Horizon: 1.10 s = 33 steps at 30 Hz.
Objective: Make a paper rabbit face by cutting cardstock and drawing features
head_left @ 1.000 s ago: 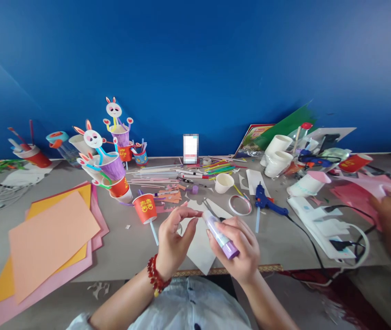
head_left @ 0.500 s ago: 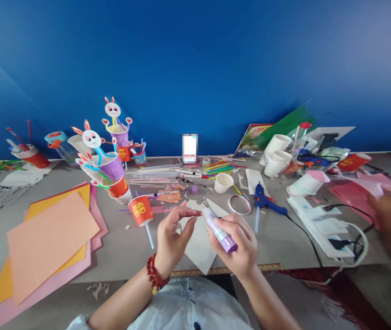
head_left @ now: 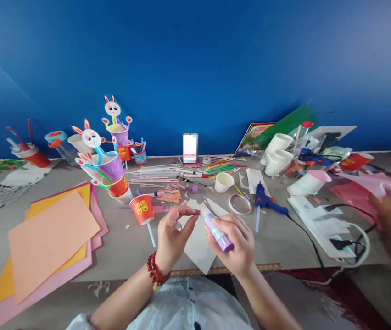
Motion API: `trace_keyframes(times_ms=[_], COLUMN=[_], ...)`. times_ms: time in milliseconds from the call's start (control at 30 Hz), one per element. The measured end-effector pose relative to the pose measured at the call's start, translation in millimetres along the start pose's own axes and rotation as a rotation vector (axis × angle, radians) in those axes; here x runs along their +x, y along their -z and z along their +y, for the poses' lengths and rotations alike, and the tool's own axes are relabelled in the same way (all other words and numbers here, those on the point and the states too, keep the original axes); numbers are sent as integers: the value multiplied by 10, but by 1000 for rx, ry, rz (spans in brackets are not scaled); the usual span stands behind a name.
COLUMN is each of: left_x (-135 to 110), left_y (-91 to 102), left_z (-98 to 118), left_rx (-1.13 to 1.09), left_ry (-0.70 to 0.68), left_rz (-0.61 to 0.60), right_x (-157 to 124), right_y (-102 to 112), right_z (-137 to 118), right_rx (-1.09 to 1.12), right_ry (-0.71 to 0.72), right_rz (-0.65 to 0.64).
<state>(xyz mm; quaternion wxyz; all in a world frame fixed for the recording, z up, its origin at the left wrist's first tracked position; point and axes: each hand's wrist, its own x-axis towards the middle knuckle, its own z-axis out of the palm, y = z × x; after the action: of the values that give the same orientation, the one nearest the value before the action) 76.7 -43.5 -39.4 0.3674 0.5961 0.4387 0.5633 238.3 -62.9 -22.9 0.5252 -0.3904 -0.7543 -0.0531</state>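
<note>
My right hand [head_left: 234,243] is wrapped round a glue stick [head_left: 219,233] with a purple base, tilted so that its top points up and left. That top touches or nearly touches the fingertips of my left hand [head_left: 175,230]. Left index finger and thumb curve toward each other, with a tiny reddish bit at the fingertip, too small to name. Under both hands lies a white sheet of paper [head_left: 199,254]. Left of my left hand, a red paper cup [head_left: 142,209] with gold characters rests on a pale blue straw [head_left: 151,234].
Coloured paper sheets [head_left: 53,243] are stacked at the left, with rabbit cup figures [head_left: 108,166] behind. A blue glue gun [head_left: 267,200], a tape roll [head_left: 239,205] and a power strip [head_left: 314,231] lie to the right. Another person's hand [head_left: 390,206] is on pink paper at the far right.
The glue stick and my right hand have shifted slightly left and down. My left hand stays almost in place.
</note>
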Motion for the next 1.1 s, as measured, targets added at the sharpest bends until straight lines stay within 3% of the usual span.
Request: trace_keyframes(times_ms=[1100], left_x=[25], left_y=[-23], left_z=[-125], left_rx=[29], left_ry=[47], left_rz=[-2], right_x=[-48], right_y=[-54], right_z=[28], right_rx=[-53], right_ry=[34], right_rz=[-38])
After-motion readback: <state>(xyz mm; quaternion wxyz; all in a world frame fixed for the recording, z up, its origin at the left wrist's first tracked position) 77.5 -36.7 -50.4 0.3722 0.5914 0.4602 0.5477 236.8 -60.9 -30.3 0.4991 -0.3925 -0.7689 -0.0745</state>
